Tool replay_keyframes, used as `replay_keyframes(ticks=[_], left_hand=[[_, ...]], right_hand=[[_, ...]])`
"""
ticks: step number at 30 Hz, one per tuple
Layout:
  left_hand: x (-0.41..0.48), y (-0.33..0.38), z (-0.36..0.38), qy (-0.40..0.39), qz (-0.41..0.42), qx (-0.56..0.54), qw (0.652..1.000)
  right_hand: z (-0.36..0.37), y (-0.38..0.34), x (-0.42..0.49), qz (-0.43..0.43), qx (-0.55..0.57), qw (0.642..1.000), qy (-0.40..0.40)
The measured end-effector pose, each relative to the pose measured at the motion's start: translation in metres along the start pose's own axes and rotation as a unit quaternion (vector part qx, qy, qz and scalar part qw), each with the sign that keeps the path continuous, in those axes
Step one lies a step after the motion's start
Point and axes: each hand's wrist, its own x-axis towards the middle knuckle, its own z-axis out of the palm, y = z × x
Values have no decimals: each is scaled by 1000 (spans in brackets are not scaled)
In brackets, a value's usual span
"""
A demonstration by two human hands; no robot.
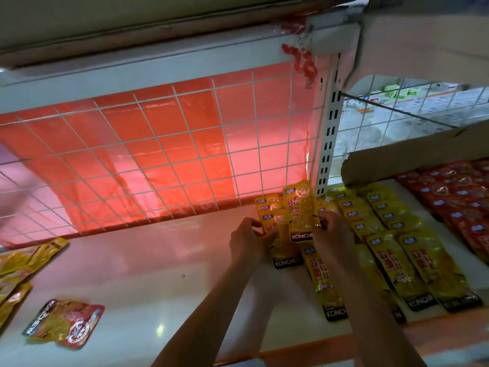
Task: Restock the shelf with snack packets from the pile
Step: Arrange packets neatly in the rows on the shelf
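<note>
My left hand (247,238) and right hand (330,229) pinch one yellow packet (300,221) by its edges, just before the wire grid (158,154); it seems light, floppy, slippery.

Beyond the hands a white wire grid (158,160) backed the bay, red sheeting (148,133) glowing behind it; a slotted white upright (329,133) stood just right.
</note>
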Motion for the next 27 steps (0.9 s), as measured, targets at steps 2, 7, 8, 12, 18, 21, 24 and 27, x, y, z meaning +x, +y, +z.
replay_keyframes(ticks=[2, 7, 8, 12, 18, 21, 24, 27], left_hand=[[-1, 1, -1, 7, 11, 30, 999], [-3, 10, -2, 70, 86, -43, 993], [-4, 13, -2, 56, 85, -74, 992], [-7, 13, 0, 12, 54, -189, 980], [-16, -6, -3, 2, 47, -204, 978], [-22, -17, -7, 12, 58, -163, 985], [-30, -21, -9, 20, 57, -118, 991], [-38, -23, -7, 15, 52, -85, 995]], right_hand=[[1, 0, -2, -4, -11, 1000, -10], [5, -3, -10, -7, 29, 999, -46], [6, -4, -11, -8, 30, 998, -57], [8, -5, -14, -35, 8, 996, -82], [2, -5, -16, -108, -101, 989, 13], [3, 1, -15, -124, -142, 982, 8], [5, 5, -17, -126, -150, 981, -1], [8, 6, -19, -125, -174, 977, -10]])
